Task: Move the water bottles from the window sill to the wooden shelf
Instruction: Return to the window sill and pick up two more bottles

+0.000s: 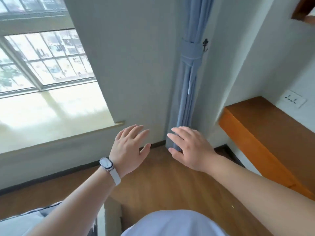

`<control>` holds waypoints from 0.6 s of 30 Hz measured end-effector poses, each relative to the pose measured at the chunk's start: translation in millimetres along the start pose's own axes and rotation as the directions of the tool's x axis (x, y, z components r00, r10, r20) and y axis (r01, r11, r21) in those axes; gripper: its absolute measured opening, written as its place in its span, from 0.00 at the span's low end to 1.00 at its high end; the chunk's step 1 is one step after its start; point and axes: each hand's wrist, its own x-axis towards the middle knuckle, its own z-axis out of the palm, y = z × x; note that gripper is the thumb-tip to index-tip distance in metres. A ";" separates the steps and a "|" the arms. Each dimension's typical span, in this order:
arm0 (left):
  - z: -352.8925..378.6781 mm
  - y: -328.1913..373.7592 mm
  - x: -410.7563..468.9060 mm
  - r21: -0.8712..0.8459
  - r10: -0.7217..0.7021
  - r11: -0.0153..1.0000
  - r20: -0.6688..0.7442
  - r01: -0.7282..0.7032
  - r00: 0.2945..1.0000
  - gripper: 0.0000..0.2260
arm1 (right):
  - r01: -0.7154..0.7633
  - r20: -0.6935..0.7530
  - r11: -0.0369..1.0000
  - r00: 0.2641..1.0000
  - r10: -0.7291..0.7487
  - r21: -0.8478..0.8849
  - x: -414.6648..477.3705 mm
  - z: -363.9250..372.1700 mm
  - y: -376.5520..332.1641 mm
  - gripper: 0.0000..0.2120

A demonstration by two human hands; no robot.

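No water bottle shows in the head view. The window sill (51, 113) lies at the left, bright with sunlight and bare where I can see it. The wooden shelf (265, 126) juts from the wall at the right, its visible top bare. My left hand (129, 149), with a white watch on the wrist, is held out in front of me with straight fingers and holds nothing. My right hand (189, 147) is beside it, fingers spread, also holding nothing. Both hands hover in the air between sill and shelf.
A tied-back blue curtain (189, 79) hangs in the corner ahead, with a dark hook (205, 44) beside it. A wall socket (294, 100) sits above the shelf. Wooden floor (170, 183) stretches below my arms. A pale bed edge (109, 218) is at the lower left.
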 end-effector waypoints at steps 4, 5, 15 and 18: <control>-33.2 -93.4 -29.3 0.056 -0.135 0.989 -0.060 0.139 0.989 0.18 | 0.160 0.019 0.987 0.987 -0.160 0.016 93.0 34.6 -70.6 0.22; -40.7 -113.1 -36.6 0.069 -0.165 0.983 -0.076 0.170 0.983 0.18 | 0.193 0.030 0.981 0.981 -0.194 0.018 113.7 41.4 -88.2 0.23; -81.3 -254.5 -95.1 0.114 -0.450 0.878 -0.131 0.465 0.883 0.18 | 0.484 0.186 0.873 0.854 -0.485 0.057 258.7 104.2 -215.7 0.25; -85.9 -276.9 -102.3 0.129 -0.521 0.832 -0.153 0.540 0.839 0.18 | 0.546 0.211 0.835 0.810 -0.547 0.070 291.1 122.2 -234.8 0.26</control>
